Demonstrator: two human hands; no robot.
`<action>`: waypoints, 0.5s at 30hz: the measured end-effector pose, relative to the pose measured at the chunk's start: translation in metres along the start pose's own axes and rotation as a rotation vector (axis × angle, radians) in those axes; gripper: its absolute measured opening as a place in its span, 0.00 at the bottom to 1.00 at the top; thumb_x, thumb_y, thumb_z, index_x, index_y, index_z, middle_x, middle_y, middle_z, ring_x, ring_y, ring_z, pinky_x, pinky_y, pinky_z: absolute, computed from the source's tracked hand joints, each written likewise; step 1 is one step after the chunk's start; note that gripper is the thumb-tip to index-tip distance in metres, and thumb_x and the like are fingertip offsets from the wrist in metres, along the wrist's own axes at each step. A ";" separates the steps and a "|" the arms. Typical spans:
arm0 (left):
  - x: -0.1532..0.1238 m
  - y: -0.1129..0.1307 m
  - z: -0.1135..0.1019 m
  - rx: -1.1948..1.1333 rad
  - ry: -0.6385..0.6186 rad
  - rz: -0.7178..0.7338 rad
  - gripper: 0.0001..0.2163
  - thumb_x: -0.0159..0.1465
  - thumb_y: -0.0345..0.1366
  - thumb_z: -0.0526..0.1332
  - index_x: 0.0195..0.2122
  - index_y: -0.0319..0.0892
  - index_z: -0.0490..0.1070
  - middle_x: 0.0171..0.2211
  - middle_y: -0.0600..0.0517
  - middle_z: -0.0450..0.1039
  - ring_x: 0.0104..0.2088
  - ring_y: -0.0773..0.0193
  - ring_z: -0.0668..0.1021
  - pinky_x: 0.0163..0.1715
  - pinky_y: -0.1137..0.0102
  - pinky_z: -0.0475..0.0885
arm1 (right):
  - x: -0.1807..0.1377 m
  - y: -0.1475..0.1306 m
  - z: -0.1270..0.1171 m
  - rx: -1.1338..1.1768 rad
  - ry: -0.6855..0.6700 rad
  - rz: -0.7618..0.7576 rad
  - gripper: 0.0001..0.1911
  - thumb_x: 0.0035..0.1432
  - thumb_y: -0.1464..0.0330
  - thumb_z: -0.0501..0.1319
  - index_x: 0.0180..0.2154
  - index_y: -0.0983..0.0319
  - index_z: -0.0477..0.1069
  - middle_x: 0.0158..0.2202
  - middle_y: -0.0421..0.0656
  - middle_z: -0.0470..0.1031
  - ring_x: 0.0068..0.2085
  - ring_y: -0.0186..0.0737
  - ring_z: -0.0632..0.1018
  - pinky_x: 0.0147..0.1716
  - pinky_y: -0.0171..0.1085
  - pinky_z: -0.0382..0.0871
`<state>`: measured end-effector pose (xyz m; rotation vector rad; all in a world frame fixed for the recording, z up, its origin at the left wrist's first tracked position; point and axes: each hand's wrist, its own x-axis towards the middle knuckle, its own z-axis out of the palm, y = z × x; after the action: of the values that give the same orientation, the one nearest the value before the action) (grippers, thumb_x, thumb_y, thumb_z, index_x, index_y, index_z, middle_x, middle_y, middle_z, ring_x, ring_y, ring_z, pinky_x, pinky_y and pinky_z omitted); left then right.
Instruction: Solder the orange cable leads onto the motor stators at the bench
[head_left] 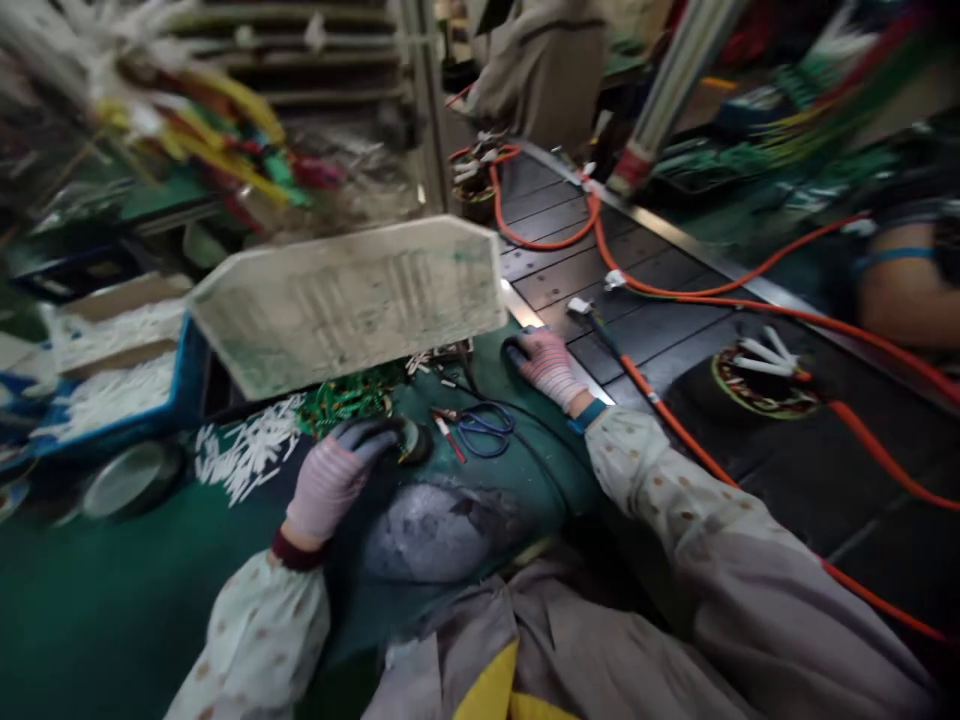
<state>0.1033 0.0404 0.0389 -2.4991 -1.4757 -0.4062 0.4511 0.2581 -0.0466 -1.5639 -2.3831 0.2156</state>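
Note:
My left hand, in a pink striped glove with dark fingertips, rests on the green table with its fingers curled over a small dark round object. My right hand, gloved the same way, lies palm down at the table's right edge beside the dark conveyor; its fingers are together and blurred. Blue-handled scissors and a red-tipped tool lie between the two hands. A tangle of green wire sits just beyond the left hand.
A tilted pale board hangs over the table's back. White tube pieces are scattered at left near a blue tray. Orange cables cross the conveyor, which carries a wound stator. Another person's arm shows at right.

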 end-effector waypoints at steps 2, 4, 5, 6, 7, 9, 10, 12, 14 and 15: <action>0.001 -0.006 0.001 0.012 0.004 0.071 0.22 0.72 0.22 0.55 0.55 0.47 0.86 0.52 0.44 0.87 0.49 0.53 0.87 0.47 0.65 0.84 | 0.003 -0.002 -0.003 0.005 0.005 0.013 0.19 0.72 0.63 0.61 0.54 0.62 0.87 0.48 0.55 0.87 0.47 0.54 0.81 0.47 0.44 0.70; 0.003 -0.010 0.001 0.024 0.006 0.096 0.22 0.72 0.23 0.55 0.55 0.47 0.85 0.52 0.44 0.87 0.48 0.52 0.87 0.46 0.65 0.85 | 0.005 -0.003 -0.004 0.013 0.007 0.018 0.18 0.73 0.62 0.62 0.54 0.61 0.87 0.48 0.54 0.87 0.48 0.53 0.81 0.48 0.44 0.70; 0.003 -0.010 0.000 0.030 0.017 0.098 0.21 0.73 0.24 0.55 0.55 0.47 0.85 0.52 0.44 0.87 0.48 0.52 0.87 0.46 0.64 0.85 | 0.005 -0.003 -0.005 0.019 0.007 0.018 0.18 0.73 0.62 0.62 0.55 0.61 0.87 0.48 0.54 0.87 0.48 0.53 0.82 0.49 0.44 0.70; 0.002 -0.010 -0.002 0.032 0.029 0.095 0.21 0.73 0.25 0.55 0.55 0.47 0.85 0.52 0.45 0.87 0.48 0.52 0.87 0.47 0.64 0.85 | 0.005 -0.003 -0.005 0.026 0.007 0.015 0.18 0.74 0.62 0.62 0.55 0.61 0.87 0.49 0.54 0.87 0.48 0.53 0.82 0.49 0.44 0.70; 0.001 -0.009 -0.005 0.030 0.043 0.088 0.20 0.74 0.26 0.55 0.55 0.48 0.85 0.52 0.45 0.87 0.48 0.52 0.87 0.48 0.63 0.84 | 0.004 -0.004 -0.005 0.033 0.007 0.011 0.18 0.74 0.62 0.62 0.55 0.60 0.87 0.49 0.53 0.87 0.49 0.53 0.82 0.50 0.44 0.70; -0.003 -0.007 -0.014 0.033 0.101 0.034 0.17 0.76 0.30 0.56 0.55 0.49 0.84 0.51 0.46 0.86 0.48 0.52 0.87 0.48 0.62 0.84 | 0.003 -0.004 -0.006 0.045 0.006 0.003 0.17 0.74 0.63 0.63 0.55 0.60 0.87 0.50 0.53 0.87 0.49 0.52 0.82 0.50 0.43 0.70; -0.006 -0.007 -0.019 0.044 0.158 -0.041 0.14 0.77 0.33 0.58 0.53 0.50 0.84 0.52 0.47 0.86 0.47 0.52 0.87 0.47 0.62 0.84 | 0.003 -0.004 -0.006 0.048 0.005 0.001 0.17 0.74 0.63 0.63 0.55 0.60 0.87 0.50 0.53 0.87 0.49 0.51 0.82 0.50 0.43 0.70; -0.013 -0.010 -0.031 0.078 0.326 -0.291 0.10 0.77 0.40 0.61 0.49 0.48 0.83 0.51 0.47 0.86 0.48 0.49 0.87 0.48 0.59 0.83 | 0.002 -0.004 -0.007 0.051 0.001 -0.001 0.17 0.75 0.63 0.62 0.55 0.60 0.87 0.49 0.53 0.87 0.48 0.51 0.82 0.49 0.43 0.70; -0.021 -0.020 -0.039 0.079 0.467 -0.618 0.12 0.76 0.44 0.60 0.47 0.46 0.82 0.52 0.46 0.85 0.53 0.43 0.87 0.54 0.51 0.82 | 0.002 -0.004 -0.007 0.047 -0.001 -0.002 0.17 0.75 0.63 0.62 0.54 0.60 0.87 0.49 0.53 0.87 0.48 0.51 0.82 0.49 0.43 0.71; -0.026 -0.028 -0.039 0.060 0.505 -0.770 0.14 0.75 0.46 0.59 0.49 0.45 0.82 0.52 0.45 0.85 0.56 0.39 0.86 0.58 0.45 0.81 | 0.002 -0.004 -0.007 0.044 -0.003 -0.003 0.17 0.75 0.63 0.62 0.54 0.59 0.87 0.49 0.53 0.87 0.48 0.51 0.82 0.49 0.43 0.71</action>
<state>0.0621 0.0201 0.0680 -1.5085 -2.0854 -0.9969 0.4492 0.2585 -0.0390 -1.5417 -2.3664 0.2685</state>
